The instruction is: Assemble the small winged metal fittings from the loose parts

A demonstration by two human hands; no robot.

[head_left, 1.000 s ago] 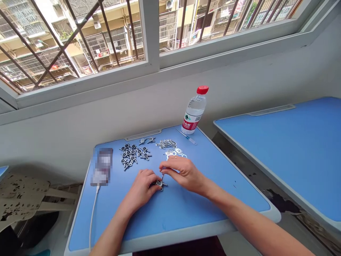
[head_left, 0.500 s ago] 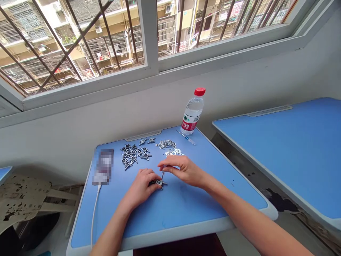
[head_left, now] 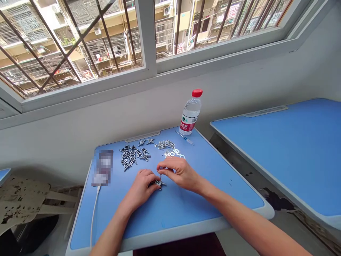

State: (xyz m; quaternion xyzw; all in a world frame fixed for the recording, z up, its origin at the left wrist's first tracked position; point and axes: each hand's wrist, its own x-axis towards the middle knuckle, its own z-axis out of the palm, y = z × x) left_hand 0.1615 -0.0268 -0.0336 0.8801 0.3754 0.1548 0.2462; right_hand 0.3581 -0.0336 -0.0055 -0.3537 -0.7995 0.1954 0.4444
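Observation:
On the small blue desk (head_left: pixel 170 213) my left hand (head_left: pixel 142 186) presses a small metal fitting (head_left: pixel 159 183) against the top, fingers curled round it. My right hand (head_left: pixel 178 172) pinches a thin upright pin or screw standing in that fitting. Just beyond my hands lie a heap of dark metal fittings (head_left: pixel 131 156), a cluster of small silver parts (head_left: pixel 165 144) and a few shiny washers (head_left: pixel 174 153).
A water bottle with a red cap (head_left: pixel 190 113) stands at the desk's far right corner, a thin blue-tipped tool (head_left: pixel 185 138) beside it. A phone (head_left: pixel 102 168) with a white cable (head_left: pixel 93 213) lies at left. A second blue desk (head_left: pixel 287 149) stands to the right; a window wall behind.
The view has drifted slightly rightward. Both hands stay on the fitting, the right fingers shifting a little on the pin.

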